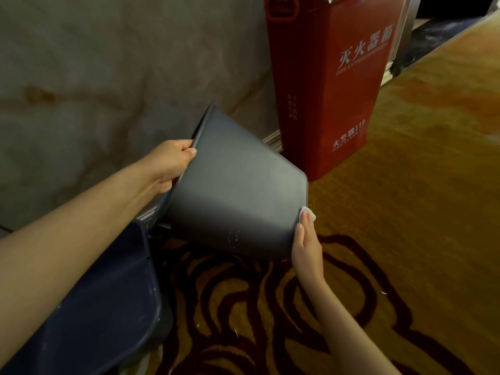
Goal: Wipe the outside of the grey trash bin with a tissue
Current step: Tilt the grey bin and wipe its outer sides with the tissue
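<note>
The grey trash bin (235,185) is tipped on its side above the carpet, its open mouth facing left and its base facing right. My left hand (169,163) grips the bin's rim at the upper left, fingers curled over the edge. My right hand (307,249) lies flat against the bin's base edge at the lower right, pressing a small white tissue (309,213) onto it. Only a corner of the tissue shows past my fingertips. A few pale specks mark the bin's lower side.
A red fire extinguisher box (327,85) stands right behind the bin against the marble wall (108,77). A dark blue plastic container (108,299) sits at the lower left under my left arm. Patterned gold and maroon carpet (405,212) covers the floor.
</note>
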The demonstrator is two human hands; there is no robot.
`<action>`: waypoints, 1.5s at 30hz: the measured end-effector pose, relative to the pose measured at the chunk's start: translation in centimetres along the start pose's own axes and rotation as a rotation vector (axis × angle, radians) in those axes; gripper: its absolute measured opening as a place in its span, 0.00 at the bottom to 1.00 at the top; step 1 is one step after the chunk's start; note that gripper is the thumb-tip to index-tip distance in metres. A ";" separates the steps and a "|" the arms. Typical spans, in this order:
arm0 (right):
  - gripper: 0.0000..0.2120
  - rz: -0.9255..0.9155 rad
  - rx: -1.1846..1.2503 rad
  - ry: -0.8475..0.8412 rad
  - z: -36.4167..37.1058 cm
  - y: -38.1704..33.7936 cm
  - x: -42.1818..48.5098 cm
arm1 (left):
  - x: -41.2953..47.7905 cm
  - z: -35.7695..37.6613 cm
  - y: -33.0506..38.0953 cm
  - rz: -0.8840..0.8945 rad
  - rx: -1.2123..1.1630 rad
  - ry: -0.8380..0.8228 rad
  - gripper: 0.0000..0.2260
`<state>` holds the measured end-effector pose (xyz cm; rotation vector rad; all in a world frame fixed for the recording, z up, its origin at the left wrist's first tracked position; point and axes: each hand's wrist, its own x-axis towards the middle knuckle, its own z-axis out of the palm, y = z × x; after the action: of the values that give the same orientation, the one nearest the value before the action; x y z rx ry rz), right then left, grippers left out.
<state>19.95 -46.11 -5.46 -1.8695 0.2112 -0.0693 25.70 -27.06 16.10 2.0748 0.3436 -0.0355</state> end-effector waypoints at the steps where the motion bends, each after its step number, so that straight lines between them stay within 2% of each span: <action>1: 0.23 -0.006 0.001 0.000 0.1 0.1 -1.1 | 0.1 0.0 0.1 -0.001 0.004 0.002 0.16; 4: 0.23 -0.050 -0.054 -0.001 0.6 -0.5 -3.6 | 0.1 0.3 0.2 0.001 0.003 0.005 0.16; 10: 0.24 -0.323 -0.126 -0.111 3.5 -5.6 -5.7 | -0.7 -0.2 -0.6 0.035 0.011 0.044 0.17; 13: 0.24 -0.368 -0.167 -0.078 3.7 -6.4 -4.8 | -1.8 -1.1 -1.5 0.077 0.027 0.012 0.17; 21: 0.23 -0.087 -0.111 0.105 1.0 -4.0 2.1 | -3.4 -2.0 -2.7 0.193 0.112 -0.020 0.20; 26: 0.23 -0.088 -0.101 0.126 0.0 -3.9 5.4 | -3.4 -2.7 -2.6 0.165 0.078 -0.086 0.20; 30: 0.21 -0.097 -0.102 0.139 -0.9 -3.7 7.4 | -3.9 -2.9 -2.7 0.114 0.064 -0.075 0.21; 34: 0.21 -0.008 -0.054 0.169 -1.5 -4.1 7.8 | -3.9 -2.3 -2.4 0.108 0.047 -0.051 0.20; 36: 0.21 -0.010 -0.065 0.141 -0.7 -4.6 6.4 | -3.8 -1.7 -1.8 0.098 0.012 -0.045 0.20; 39: 0.22 -0.104 -0.105 0.021 1.5 -5.5 3.0 | -3.7 -0.3 -0.5 0.084 -0.044 -0.042 0.17; 45: 0.21 -0.216 0.010 -0.190 1.0 -8.6 -1.7 | -2.9 0.3 0.6 0.007 0.055 0.108 0.13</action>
<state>19.39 -42.38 2.53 -1.8703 -0.1224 -0.0396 23.14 -28.24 16.92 2.1372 0.4057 0.0722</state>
